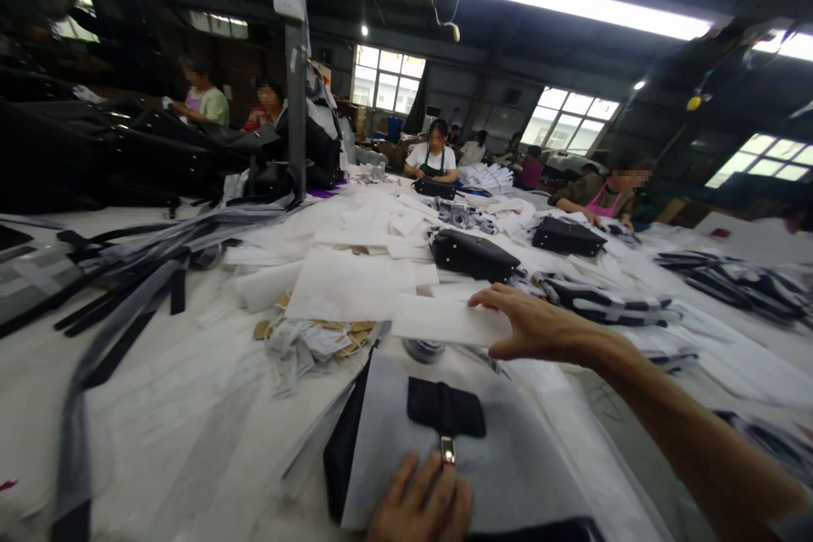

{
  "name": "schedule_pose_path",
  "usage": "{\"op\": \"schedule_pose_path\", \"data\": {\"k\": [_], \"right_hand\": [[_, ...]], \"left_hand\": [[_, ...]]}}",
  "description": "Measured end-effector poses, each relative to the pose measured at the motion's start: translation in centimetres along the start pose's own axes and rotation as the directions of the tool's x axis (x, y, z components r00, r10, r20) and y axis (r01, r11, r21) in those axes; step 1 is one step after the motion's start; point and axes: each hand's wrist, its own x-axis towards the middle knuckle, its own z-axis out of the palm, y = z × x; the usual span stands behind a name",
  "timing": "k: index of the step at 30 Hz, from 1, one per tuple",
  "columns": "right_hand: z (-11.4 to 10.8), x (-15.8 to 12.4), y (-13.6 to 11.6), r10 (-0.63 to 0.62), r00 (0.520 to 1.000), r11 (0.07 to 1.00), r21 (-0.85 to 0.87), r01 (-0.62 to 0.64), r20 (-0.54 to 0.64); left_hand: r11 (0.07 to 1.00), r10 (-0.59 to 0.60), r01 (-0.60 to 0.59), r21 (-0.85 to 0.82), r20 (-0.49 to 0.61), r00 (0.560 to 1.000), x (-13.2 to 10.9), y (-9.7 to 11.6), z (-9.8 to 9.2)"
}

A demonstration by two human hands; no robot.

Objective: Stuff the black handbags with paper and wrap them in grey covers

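Note:
A black bag [336,457] lies in front of me with a grey sheet [527,457] over its face. A black strap tab [445,408] with a gold metal buckle [448,450] rests on that sheet. My left hand [423,504] is laid flat on the sheet, fingertips just at the buckle. Beyond the bag, my right hand [508,322] has its fingers and thumb around the right end of a white paper sheet [438,319]. A grey roll [424,349] sits partly hidden under that paper.
More white paper [349,284] is spread behind. Tags with brown cards [318,343] lie left of the bag, near long black straps [127,296]. Finished-looking black bags [473,254] stand farther back. Co-workers [435,157] sit across the table; a metal post [295,93] rises at left.

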Motion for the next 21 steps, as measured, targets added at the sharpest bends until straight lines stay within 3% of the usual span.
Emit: {"op": "schedule_pose_path", "data": {"k": [3, 7, 9, 14, 21], "right_hand": [[2.9, -5.2, -3.5, -0.141, 0.988, 0.957, 0.263, 0.119, 0.065], [8.3, -8.7, -5.8, -0.089, 0.986, 0.954, 0.298, 0.042, 0.144], [9.8, -9.3, -5.8, -0.101, 0.987, 0.954, 0.295, 0.059, 0.128], [9.9, -9.6, -5.6, -0.174, 0.980, 0.954, 0.265, 0.143, 0.095], [9.9, -9.0, -6.8, -0.259, 0.962, 0.946, 0.221, 0.236, 0.082]], "left_hand": [[0.998, 0.066, -0.061, -0.031, 0.190, 0.980, 0.7, -0.2, -1.3], [0.992, 0.001, 0.044, -0.122, 0.344, 0.939, 0.7, 0.2, -2.5], [0.981, -0.003, 0.070, -0.179, 0.349, 0.937, 0.3, 0.4, -2.4], [0.962, 0.035, 0.022, -0.272, 0.204, 0.978, 0.2, -0.3, -2.8], [0.955, 0.109, -0.029, -0.294, 0.256, 0.960, 1.4, -1.0, -4.3]]}}
